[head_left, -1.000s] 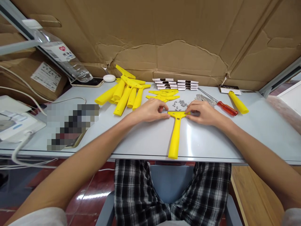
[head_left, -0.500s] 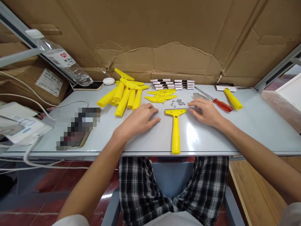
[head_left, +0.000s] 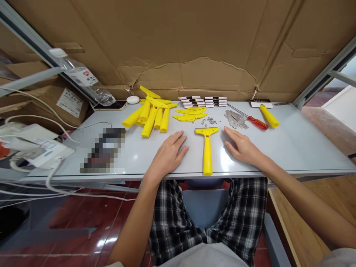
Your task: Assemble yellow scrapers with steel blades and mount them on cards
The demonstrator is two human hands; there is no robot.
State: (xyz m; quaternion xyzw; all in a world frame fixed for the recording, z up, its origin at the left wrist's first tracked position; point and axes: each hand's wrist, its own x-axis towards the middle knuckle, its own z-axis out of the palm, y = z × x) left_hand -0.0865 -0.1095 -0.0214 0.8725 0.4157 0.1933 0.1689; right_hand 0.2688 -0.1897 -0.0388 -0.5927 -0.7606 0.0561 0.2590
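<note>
A yellow scraper (head_left: 207, 152) lies on the table between my hands, its wide head away from me and its handle end near the front edge. My left hand (head_left: 170, 152) rests on the tabletop to its left, fingers stretched out and holding nothing. On the other side my right hand (head_left: 241, 147) lies with fingers extended, also without anything in it. Just beyond the scraper head are small scattered screws (head_left: 211, 121) and a pile of flat yellow plastic pieces (head_left: 191, 115). Thin metal plates (head_left: 235, 119) lie past my right fingertips.
Yellow handles (head_left: 150, 116) are heaped at the back left. Stacked small packets (head_left: 215, 101) stand along the cardboard (head_left: 189, 44). A red screwdriver (head_left: 258, 122) and a loose yellow handle (head_left: 269, 116) lie right. Leftward are a bottle (head_left: 86, 79), a pixelated object (head_left: 104, 150) and cables (head_left: 52, 178).
Both hands have drawn back slightly toward me, and my right hand has moved away from the screws and metal plates. The scraper stays in place; the camera view has shifted a little.
</note>
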